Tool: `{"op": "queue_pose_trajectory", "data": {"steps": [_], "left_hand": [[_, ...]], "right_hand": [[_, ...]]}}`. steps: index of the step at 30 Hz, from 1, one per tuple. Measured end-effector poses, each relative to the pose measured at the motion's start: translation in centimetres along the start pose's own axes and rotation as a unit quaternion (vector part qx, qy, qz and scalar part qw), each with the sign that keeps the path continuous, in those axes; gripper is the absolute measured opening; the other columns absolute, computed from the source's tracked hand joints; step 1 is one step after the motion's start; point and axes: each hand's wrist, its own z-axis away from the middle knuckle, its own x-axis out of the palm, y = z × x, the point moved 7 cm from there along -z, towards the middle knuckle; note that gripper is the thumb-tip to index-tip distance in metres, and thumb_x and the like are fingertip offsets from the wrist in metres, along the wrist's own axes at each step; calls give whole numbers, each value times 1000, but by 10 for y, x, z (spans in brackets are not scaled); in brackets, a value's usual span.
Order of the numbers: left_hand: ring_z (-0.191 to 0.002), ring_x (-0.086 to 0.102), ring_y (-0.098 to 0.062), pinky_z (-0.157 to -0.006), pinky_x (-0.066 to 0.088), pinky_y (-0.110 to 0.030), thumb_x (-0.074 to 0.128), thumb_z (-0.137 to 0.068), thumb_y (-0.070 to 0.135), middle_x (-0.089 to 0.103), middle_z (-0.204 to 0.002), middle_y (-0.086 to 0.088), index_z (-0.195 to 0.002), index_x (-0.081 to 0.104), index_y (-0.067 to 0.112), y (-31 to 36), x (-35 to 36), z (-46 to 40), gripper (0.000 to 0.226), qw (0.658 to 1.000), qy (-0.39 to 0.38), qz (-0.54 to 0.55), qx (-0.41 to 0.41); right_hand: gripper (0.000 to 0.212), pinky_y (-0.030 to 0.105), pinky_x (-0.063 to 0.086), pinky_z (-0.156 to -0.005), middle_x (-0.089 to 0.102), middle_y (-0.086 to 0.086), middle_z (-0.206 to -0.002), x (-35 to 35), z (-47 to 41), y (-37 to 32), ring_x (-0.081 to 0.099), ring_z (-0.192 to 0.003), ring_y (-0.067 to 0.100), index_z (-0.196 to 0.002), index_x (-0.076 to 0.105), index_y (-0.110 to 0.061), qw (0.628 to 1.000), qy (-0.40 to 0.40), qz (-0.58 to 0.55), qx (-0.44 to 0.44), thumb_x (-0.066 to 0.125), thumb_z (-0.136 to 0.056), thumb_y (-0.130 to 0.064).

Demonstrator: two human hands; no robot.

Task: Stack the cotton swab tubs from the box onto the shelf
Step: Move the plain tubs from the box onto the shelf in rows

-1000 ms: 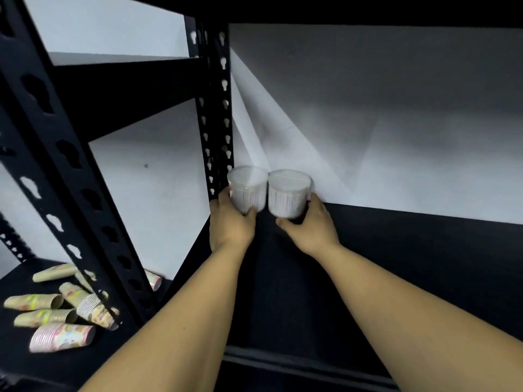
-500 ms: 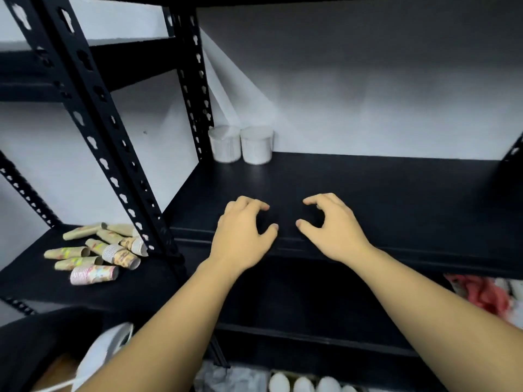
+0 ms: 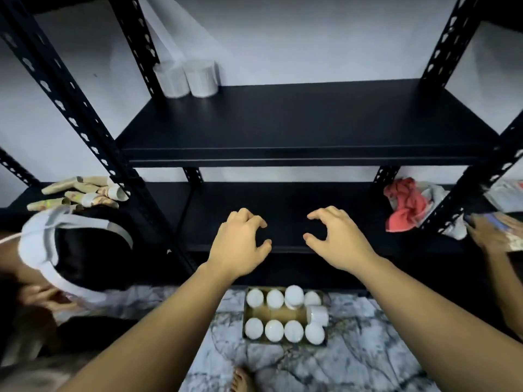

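Shelf (image 3: 297, 120): two tubs (image 3: 186, 77) far left | box (image 3: 284, 316): tubs remaining, near floor | my left hand (image 3: 240, 247), right hand (image 3: 338, 241): empty, fingers spread | advice: I should grip each upright by its sides.

Two tubs (image 3: 188, 77) shelf (image 3: 311, 123) back-left; box (image 3: 284, 316) below, seemingly on floor.

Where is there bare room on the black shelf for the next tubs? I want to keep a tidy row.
The black metal shelf is bare from beside the two white cotton swab tubs in the back-left corner across to the right post. Only that corner is taken.
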Motion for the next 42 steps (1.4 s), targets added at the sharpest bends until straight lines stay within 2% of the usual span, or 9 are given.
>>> {"op": "queue_pose_trajectory", "data": {"steps": [7, 12, 15, 18, 23, 28, 33, 37, 42], "left_hand": [[-120, 46, -19, -98, 45, -37, 62, -89, 50, 51, -122, 5, -129, 59, 27, -1, 71, 23, 46, 995, -99, 0, -19], [-121, 47, -19, -95, 49, -39, 63, -87, 48, 52, -123, 4, -132, 58, 28, -19, 138, 35, 50, 984, -174, 18, -35], [-120, 49, -20, -96, 47, -35, 65, -85, 44, 53, -123, 4, -132, 58, 29, -32, 186, 40, 50, 977, -205, 36, -39], [-124, 48, -22, -98, 48, -37, 66, -84, 45, 51, -129, 2, -138, 53, 27, -46, 238, 44, 59, 968, -240, 41, -53], [-125, 49, -28, -92, 51, -39, 64, -81, 45, 51, -131, -2, -136, 52, 27, -70, 322, 40, 59, 963, -259, 47, -57], [-118, 53, -28, -89, 53, -43, 71, -77, 45, 45, -133, 0, -137, 49, 28, -95, 406, 32, 66, 963, -249, 73, -75], [-119, 51, -30, -95, 49, -49, 69, -73, 52, 46, -133, -5, -140, 44, 24, -120, 491, 36, 77, 958, -270, 67, -71], [-120, 51, -31, -97, 47, -43, 75, -79, 47, 45, -137, -9, -146, 40, 20, -135, 551, 32, 81, 954, -282, 67, -78], [-131, 45, -31, -101, 43, -44, 77, -78, 47, 39, -146, -10, -150, 33, 18, -146, 615, 20, 89, 957, -273, 55, -81]], "right_hand": [[44, 44, 46, -100, 55, -11, -120, 46, 37, 65, 50, -119, 15, -127, 58, -28, 997, -46, -14, 66, 66, -88, -46], [42, 46, 47, -97, 57, -5, -121, 99, 50, 115, 51, -118, 20, -125, 59, -25, 988, -89, -13, 124, 68, -88, -43], [37, 42, 49, -88, 59, -2, -111, 138, 59, 147, 55, -110, 25, -118, 63, -23, 983, -103, -12, 152, 70, -84, -38], [39, 39, 48, -87, 59, 2, -114, 184, 70, 181, 54, -112, 28, -119, 62, -22, 974, -130, -14, 188, 70, -84, -39], [44, 43, 51, -88, 59, 3, -114, 254, 81, 238, 53, -113, 27, -121, 63, -22, 960, -136, -41, 243, 72, -83, -40], [48, 42, 52, -90, 60, 3, -117, 323, 87, 297, 56, -115, 27, -124, 61, -24, 945, -121, -61, 298, 72, -80, -40], [59, 37, 50, -93, 58, 6, -124, 385, 91, 353, 56, -116, 29, -132, 55, -22, 931, -115, -66, 341, 78, -79, -36], [67, 45, 52, -95, 57, 8, -126, 429, 89, 390, 53, -123, 30, -133, 48, -23, 924, -122, -51, 358, 78, -77, -43], [89, 51, 50, -97, 50, 12, -137, 479, 78, 427, 44, -129, 36, -146, 33, -21, 916, -165, 19, 366, 76, -76, -55]]}}
